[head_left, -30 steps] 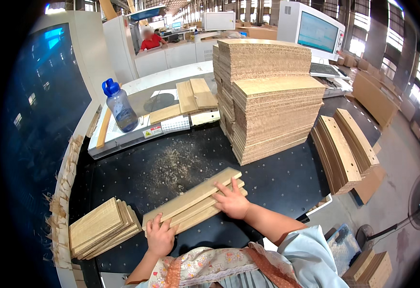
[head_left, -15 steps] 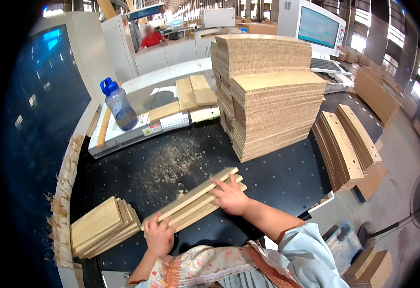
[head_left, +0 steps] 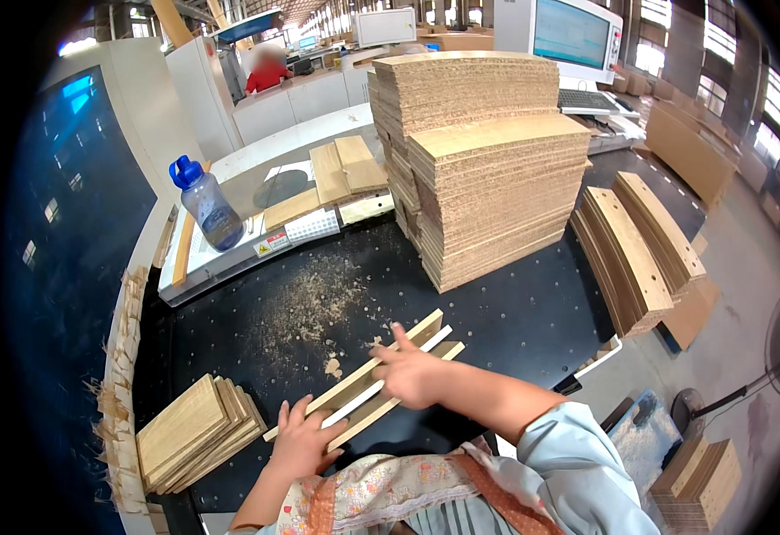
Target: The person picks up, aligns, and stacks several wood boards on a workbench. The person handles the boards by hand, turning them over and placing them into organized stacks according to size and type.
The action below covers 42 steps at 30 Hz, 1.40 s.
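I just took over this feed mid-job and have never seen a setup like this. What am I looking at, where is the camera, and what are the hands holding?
There is no machine arm here: a person works with bare hands. The single picture comes from a wide fisheye camera on that person's head, looking down, so straight edges bend near the rim and the forearms enter from below.

The left hand and the right hand both press on a small bundle of long wooden strips lying slantwise on the black worktable. Left of them sits a fanned stack of short boards. Sawdust is scattered farther back. Behind that stand tall stacks of chipboard panels, with curved panels leaning at the right. A blue water bottle stands on the grey ledge at the back left, and a computer monitor is at the top.
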Tool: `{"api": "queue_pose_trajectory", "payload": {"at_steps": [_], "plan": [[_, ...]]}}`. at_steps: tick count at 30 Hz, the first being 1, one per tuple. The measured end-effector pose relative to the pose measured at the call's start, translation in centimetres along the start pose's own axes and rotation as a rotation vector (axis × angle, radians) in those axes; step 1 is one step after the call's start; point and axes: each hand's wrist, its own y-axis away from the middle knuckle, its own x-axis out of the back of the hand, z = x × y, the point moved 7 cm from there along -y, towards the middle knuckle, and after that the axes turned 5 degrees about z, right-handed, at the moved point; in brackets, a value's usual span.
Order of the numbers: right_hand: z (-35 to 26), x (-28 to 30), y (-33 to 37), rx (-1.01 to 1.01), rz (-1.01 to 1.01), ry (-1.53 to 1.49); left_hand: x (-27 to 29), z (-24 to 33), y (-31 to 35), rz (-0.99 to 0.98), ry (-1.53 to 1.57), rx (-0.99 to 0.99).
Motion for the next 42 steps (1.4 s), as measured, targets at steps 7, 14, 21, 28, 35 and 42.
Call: {"api": "queue_pose_trajectory", "payload": {"at_steps": [7, 14, 21, 28, 35, 42], "plan": [[-3.2, -0.2, -0.6, 0.075, 0.448, 0.113, -0.3, -0.2, 1.6, 0.224, -0.203, 0.010], [-3.4, -2.9, -0.2, 0.029, 0.446, 0.130, -3.4, 0.0, 3.0, 0.424, -0.238, -0.017], [-4.7, -2.7, 0.5, 0.007, 0.475, 0.102, -3.3, 0.5, 3.9, 0.370, -0.204, -0.011], [-4.0, -2.4, 0.1, 0.025, 0.465, 0.103, -2.9, -0.3, 3.3, 0.358, -0.168, -0.027], [-3.0, -0.8, -1.3, -0.004, 0.140, -0.092, -0.5, -1.7, 2.2, 0.033, 0.189, 0.064], [-2.8, -1.8, -2.3, -0.009, 0.094, -0.134, -0.4, -0.4, 0.2, -0.102, 0.123, 0.036]]}}
